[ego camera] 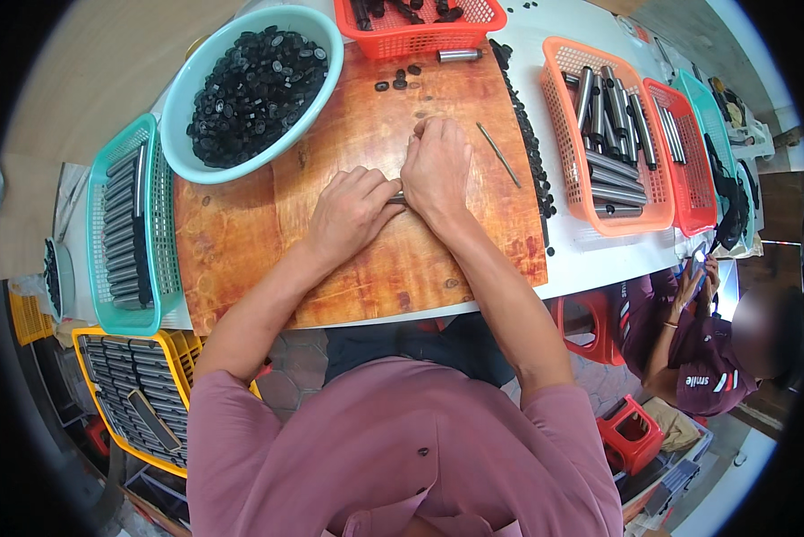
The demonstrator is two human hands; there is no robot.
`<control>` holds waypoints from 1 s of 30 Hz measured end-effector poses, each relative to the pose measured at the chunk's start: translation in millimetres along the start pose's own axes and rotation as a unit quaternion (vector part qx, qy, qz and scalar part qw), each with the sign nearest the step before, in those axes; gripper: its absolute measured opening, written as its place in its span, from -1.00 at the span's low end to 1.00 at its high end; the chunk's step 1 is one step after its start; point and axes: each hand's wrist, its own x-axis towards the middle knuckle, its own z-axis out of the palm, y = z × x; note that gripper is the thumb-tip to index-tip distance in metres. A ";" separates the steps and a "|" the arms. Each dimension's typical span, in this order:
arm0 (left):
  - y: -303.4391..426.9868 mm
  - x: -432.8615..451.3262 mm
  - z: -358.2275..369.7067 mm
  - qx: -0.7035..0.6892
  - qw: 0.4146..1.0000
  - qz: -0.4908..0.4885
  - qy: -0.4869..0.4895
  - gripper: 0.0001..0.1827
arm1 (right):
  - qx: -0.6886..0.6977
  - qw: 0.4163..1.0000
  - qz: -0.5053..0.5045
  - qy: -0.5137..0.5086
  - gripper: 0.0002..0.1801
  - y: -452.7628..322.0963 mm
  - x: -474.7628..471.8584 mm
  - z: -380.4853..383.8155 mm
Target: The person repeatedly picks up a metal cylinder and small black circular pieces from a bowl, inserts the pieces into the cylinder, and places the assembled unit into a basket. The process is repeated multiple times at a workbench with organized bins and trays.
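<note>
Over the wooden board (254, 282), my left hand (355, 211) is curled around a metal part (397, 197), probably a tube, mostly hidden by my fingers. Right against it, my right hand (439, 164) is closed in a fist at the part's other end; what lies inside its fingers cannot be seen. To the right of that fist lies a thin metal rod (499, 154). Several small black plastic caps (400, 80) rest farther up the board, near a short metal tube (459, 55).
A pale blue basin (173, 127) of black caps stands at upper left. Baskets of metal tubes flank the board: green (163, 268) at left, orange (660, 191) at right. A red basket (402, 45) stands at the back. A seated person (683, 342) holds a phone at right.
</note>
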 end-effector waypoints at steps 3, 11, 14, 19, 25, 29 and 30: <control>0.0 3.3 -2.5 -0.001 1.000 -0.004 -0.010 -0.69 | 0.029 1.000 0.006 0.005 -0.80 3.1 3.3 0.6; 2.1 2.7 -5.0 -0.016 1.000 0.005 -0.016 -0.67 | 0.017 0.999 0.022 -0.018 -0.81 1.2 2.9 -2.2; 2.4 -1.3 -3.0 -0.022 1.000 -0.003 -0.020 -0.67 | 0.011 1.000 0.011 -0.021 -0.81 -0.4 -0.7 -2.8; 5.5 1.0 4.3 -0.017 1.000 0.004 -0.002 -0.73 | 0.001 0.999 0.023 -0.027 -0.80 0.1 1.0 -5.1; -3.1 3.5 2.5 -0.039 0.999 -0.038 -0.001 -0.71 | 0.228 0.967 0.092 0.060 -0.81 8.2 2.2 -4.4; -5.6 10.6 0.8 -0.369 0.874 -0.315 -0.012 -0.72 | 0.302 0.931 0.141 0.152 -0.78 25.7 2.9 -1.7; -2.2 10.0 -6.7 -0.491 0.775 -0.393 -0.052 -0.61 | 0.294 0.932 0.140 0.158 -0.77 22.9 2.5 -5.4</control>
